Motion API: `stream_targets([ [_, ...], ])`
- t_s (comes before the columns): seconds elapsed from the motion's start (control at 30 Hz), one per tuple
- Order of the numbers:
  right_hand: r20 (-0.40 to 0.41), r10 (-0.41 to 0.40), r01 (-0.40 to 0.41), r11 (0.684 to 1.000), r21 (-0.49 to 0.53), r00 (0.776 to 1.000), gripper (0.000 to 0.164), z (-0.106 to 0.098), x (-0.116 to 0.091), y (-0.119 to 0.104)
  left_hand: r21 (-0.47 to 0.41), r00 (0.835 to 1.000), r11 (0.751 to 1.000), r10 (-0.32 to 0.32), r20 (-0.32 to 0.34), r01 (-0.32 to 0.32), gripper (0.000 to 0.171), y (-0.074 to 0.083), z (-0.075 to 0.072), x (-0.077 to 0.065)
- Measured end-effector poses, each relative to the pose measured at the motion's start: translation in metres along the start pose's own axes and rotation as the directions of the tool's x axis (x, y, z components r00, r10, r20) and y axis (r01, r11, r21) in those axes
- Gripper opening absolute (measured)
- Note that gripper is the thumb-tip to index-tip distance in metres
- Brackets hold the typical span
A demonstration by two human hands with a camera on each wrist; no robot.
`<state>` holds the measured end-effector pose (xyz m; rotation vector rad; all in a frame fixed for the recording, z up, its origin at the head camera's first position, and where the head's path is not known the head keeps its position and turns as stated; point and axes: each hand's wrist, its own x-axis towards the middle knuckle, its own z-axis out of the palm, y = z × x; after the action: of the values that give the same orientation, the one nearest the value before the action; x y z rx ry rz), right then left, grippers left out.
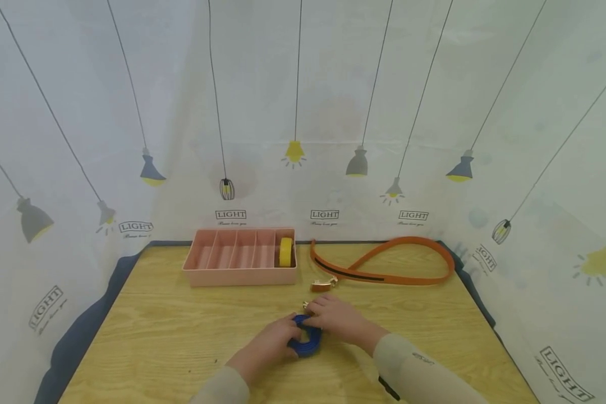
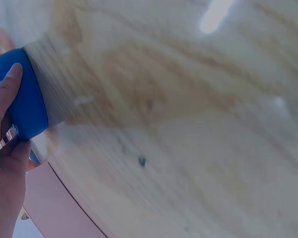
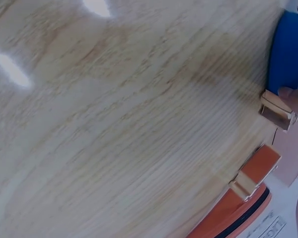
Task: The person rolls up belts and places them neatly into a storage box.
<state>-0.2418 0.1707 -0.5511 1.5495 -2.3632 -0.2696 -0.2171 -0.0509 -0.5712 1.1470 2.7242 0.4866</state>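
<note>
Between both hands stands a blue belt [image 1: 310,346] rolled into a coil, close on the wooden table. My left hand [image 1: 274,338] grips the coil's left side; the left wrist view shows thumb and fingers on the blue roll [image 2: 27,99]. On its upper right, my right hand [image 1: 339,317] pinches the end by the gold buckle [image 3: 276,110], which pokes out past the fingertips. Just beyond lies an orange belt [image 1: 414,280], loosely looped, its gold and orange buckle [image 1: 324,285] pointing toward the hands.
At the back left sits a pink box [image 1: 239,277] with several compartments. A yellow roll [image 1: 285,252] stands in its rightmost one. A white sheet printed with lamps [image 1: 356,163] hangs around the table [image 1: 171,320].
</note>
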Motion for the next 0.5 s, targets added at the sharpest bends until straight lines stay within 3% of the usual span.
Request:
stream_targets([
  [0.17, 0.006, -0.158, 0.158, 0.983, -0.095, 0.987, 0.014, -0.003, 0.005, -0.007, -0.009, 0.996, 0.996, 0.087, 0.02, -0.087, 0.028, -0.009, -0.007, 0.001],
  [0.33, 0.036, -0.146, 0.149, 0.983, -0.103, 0.989, 0.011, -0.004, 0.009, -0.014, 0.069, 0.983, 0.983, 0.166, 0.074, -0.171, 0.026, -0.013, -0.013, 0.005],
  [0.4, 0.052, -0.124, 0.129, 0.987, -0.1, 0.991, 0.013, -0.003, 0.01, -0.016, 0.166, 0.971, 0.958, 0.222, 0.09, -0.234, 0.025, -0.013, -0.013, 0.006],
  [0.5, 0.07, -0.083, 0.088, 0.994, -0.068, 0.994, 0.013, -0.002, 0.012, -0.018, 0.328, 0.945, 0.886, 0.317, 0.085, -0.327, 0.026, -0.011, -0.011, 0.006],
])
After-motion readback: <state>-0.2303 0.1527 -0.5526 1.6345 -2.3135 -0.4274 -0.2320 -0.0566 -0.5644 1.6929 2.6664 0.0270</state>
